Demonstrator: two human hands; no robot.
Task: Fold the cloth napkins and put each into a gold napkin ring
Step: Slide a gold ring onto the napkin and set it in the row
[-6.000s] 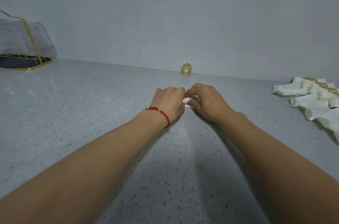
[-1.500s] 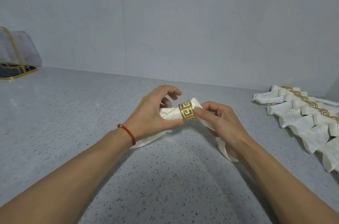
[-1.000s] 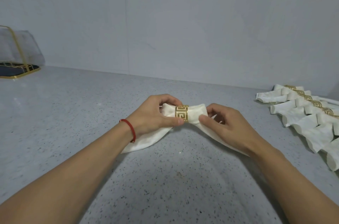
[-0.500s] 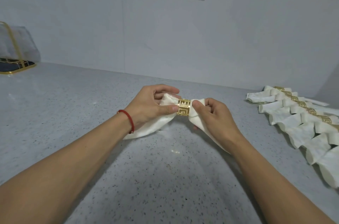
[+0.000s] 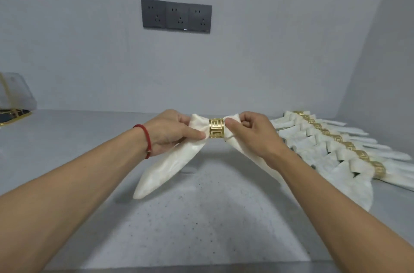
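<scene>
The cream cloth napkin (image 5: 170, 167) looks soft and faintly sheened. Round its middle sits a shiny gold metal napkin ring (image 5: 216, 128), polished and pierced with a key pattern. Beneath the napkin, the grey speckled stone-like countertop (image 5: 197, 223) is smooth with a dull sheen. To the napkin's right, the row of ringed cream cloth napkins (image 5: 331, 149) looks matt. Above the napkin, the dark grey plastic socket panel (image 5: 176, 16) has a satin finish.

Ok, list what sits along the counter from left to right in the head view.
Gold-framed stand → left hand → gold napkin ring on the held napkin → right hand → row of finished ringed napkins.
</scene>
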